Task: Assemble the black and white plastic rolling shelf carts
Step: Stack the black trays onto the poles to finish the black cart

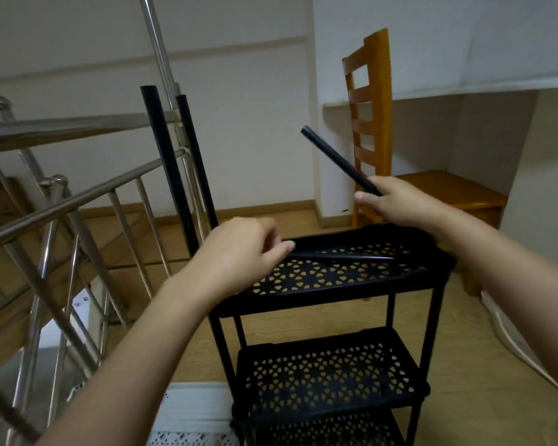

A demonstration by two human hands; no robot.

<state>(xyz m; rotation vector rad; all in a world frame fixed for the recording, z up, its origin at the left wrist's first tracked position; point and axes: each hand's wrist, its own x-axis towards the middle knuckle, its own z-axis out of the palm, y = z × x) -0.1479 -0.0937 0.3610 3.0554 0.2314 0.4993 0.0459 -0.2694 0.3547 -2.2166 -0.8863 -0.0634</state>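
Well left of your left hand (239,252): steel stair railing (78,201) (background, ignore). Just behind that hand, two upright poles (168,162) rise and lean slightly left. Their bases are hidden by the hand; they're likely seated in the left corners of the top shelf (319,300) of the black cart (329,375).

Your left hand hovers over the shelf's left end with fingers curled. The fingertips are at the left end of a loose pole (345,255) lying flat across the shelf. It's blurred, so can't tell if you're pinching it or only touching it. Below that hand the cart has lower shelves stacked on poles. A white perforated panel (194,410) lies on the floor by your left forearm, so the white cart looks not begun.

Your right hand (397,201) is up and right of the left one, above the shelf's right end. Its fingers are wrapped round the lower end of the held pole (335,157), which slants up and left from the fist with its far end free in the air. Behind that hand: wooden chair (368,123).

Step, as I judge it: fitting the posts into the top shelf's corners, two in and two to go. For the next move, tip the held pole vertical and line its lower end up with a corner socket under your right hand. Push straight down while the left hand steadies the shelf, then do the same with the loose pole
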